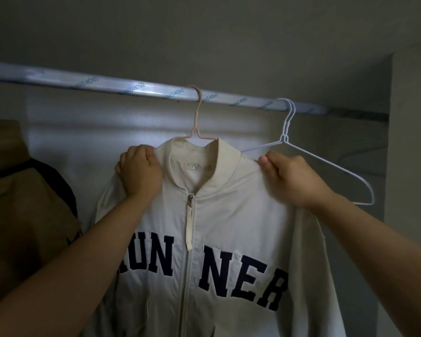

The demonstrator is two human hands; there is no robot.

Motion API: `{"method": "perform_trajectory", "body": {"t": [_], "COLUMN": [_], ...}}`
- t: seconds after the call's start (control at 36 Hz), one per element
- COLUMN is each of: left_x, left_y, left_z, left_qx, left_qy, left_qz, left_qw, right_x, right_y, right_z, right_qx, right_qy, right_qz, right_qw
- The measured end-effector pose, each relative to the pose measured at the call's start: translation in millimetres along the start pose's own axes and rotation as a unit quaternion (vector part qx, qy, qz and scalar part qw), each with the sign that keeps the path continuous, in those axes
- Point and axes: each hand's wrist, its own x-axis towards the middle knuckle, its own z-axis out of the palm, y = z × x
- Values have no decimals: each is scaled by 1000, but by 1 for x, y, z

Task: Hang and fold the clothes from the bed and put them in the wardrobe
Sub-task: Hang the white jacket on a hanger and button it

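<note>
Dim wardrobe interior with a pale back wall, and a metal rail (156,90) crossing from 10 o'clock to 2 o'clock. The cream jacket (229,215) hangs at centre on a pink hanger (197,113) hooked over that rail, so it is already in the wardrobe. The left hand (139,171) has its fingers curled round the jacket's shoulder at 9 o'clock of the collar. The right hand (284,181) pinches the opposite shoulder at 3 o'clock, and both forearms reach up from 6 o'clock. Best, I judge, to tug both shoulders evenly until the seams sit on the hanger's ends, without snagging the empty white hangers (326,161) just beside the right hand.
</note>
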Motion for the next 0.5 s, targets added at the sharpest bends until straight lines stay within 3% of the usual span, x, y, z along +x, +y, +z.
{"method": "perform_trajectory", "body": {"t": [0.19, 0.28, 0.39, 0.5], "left_x": [8, 17, 31, 39], "left_y": [52, 78, 97, 101], "left_z": [-12, -13, -18, -31], "left_qx": [-158, -166, -127, -107], "left_qy": [-43, -83, -110, -126], "left_qz": [83, 91, 50, 20], "left_qw": [983, 978, 985, 986], "right_x": [-7, -8, -12, -13], "right_y": [-17, -26, -42, -65], "right_z": [-22, -32, -28, -18], "right_qx": [49, 54, 113, 156], "right_qy": [-47, -82, -109, -85], "right_qz": [-63, -97, -15, 42], "right_qw": [996, 990, 987, 983]}}
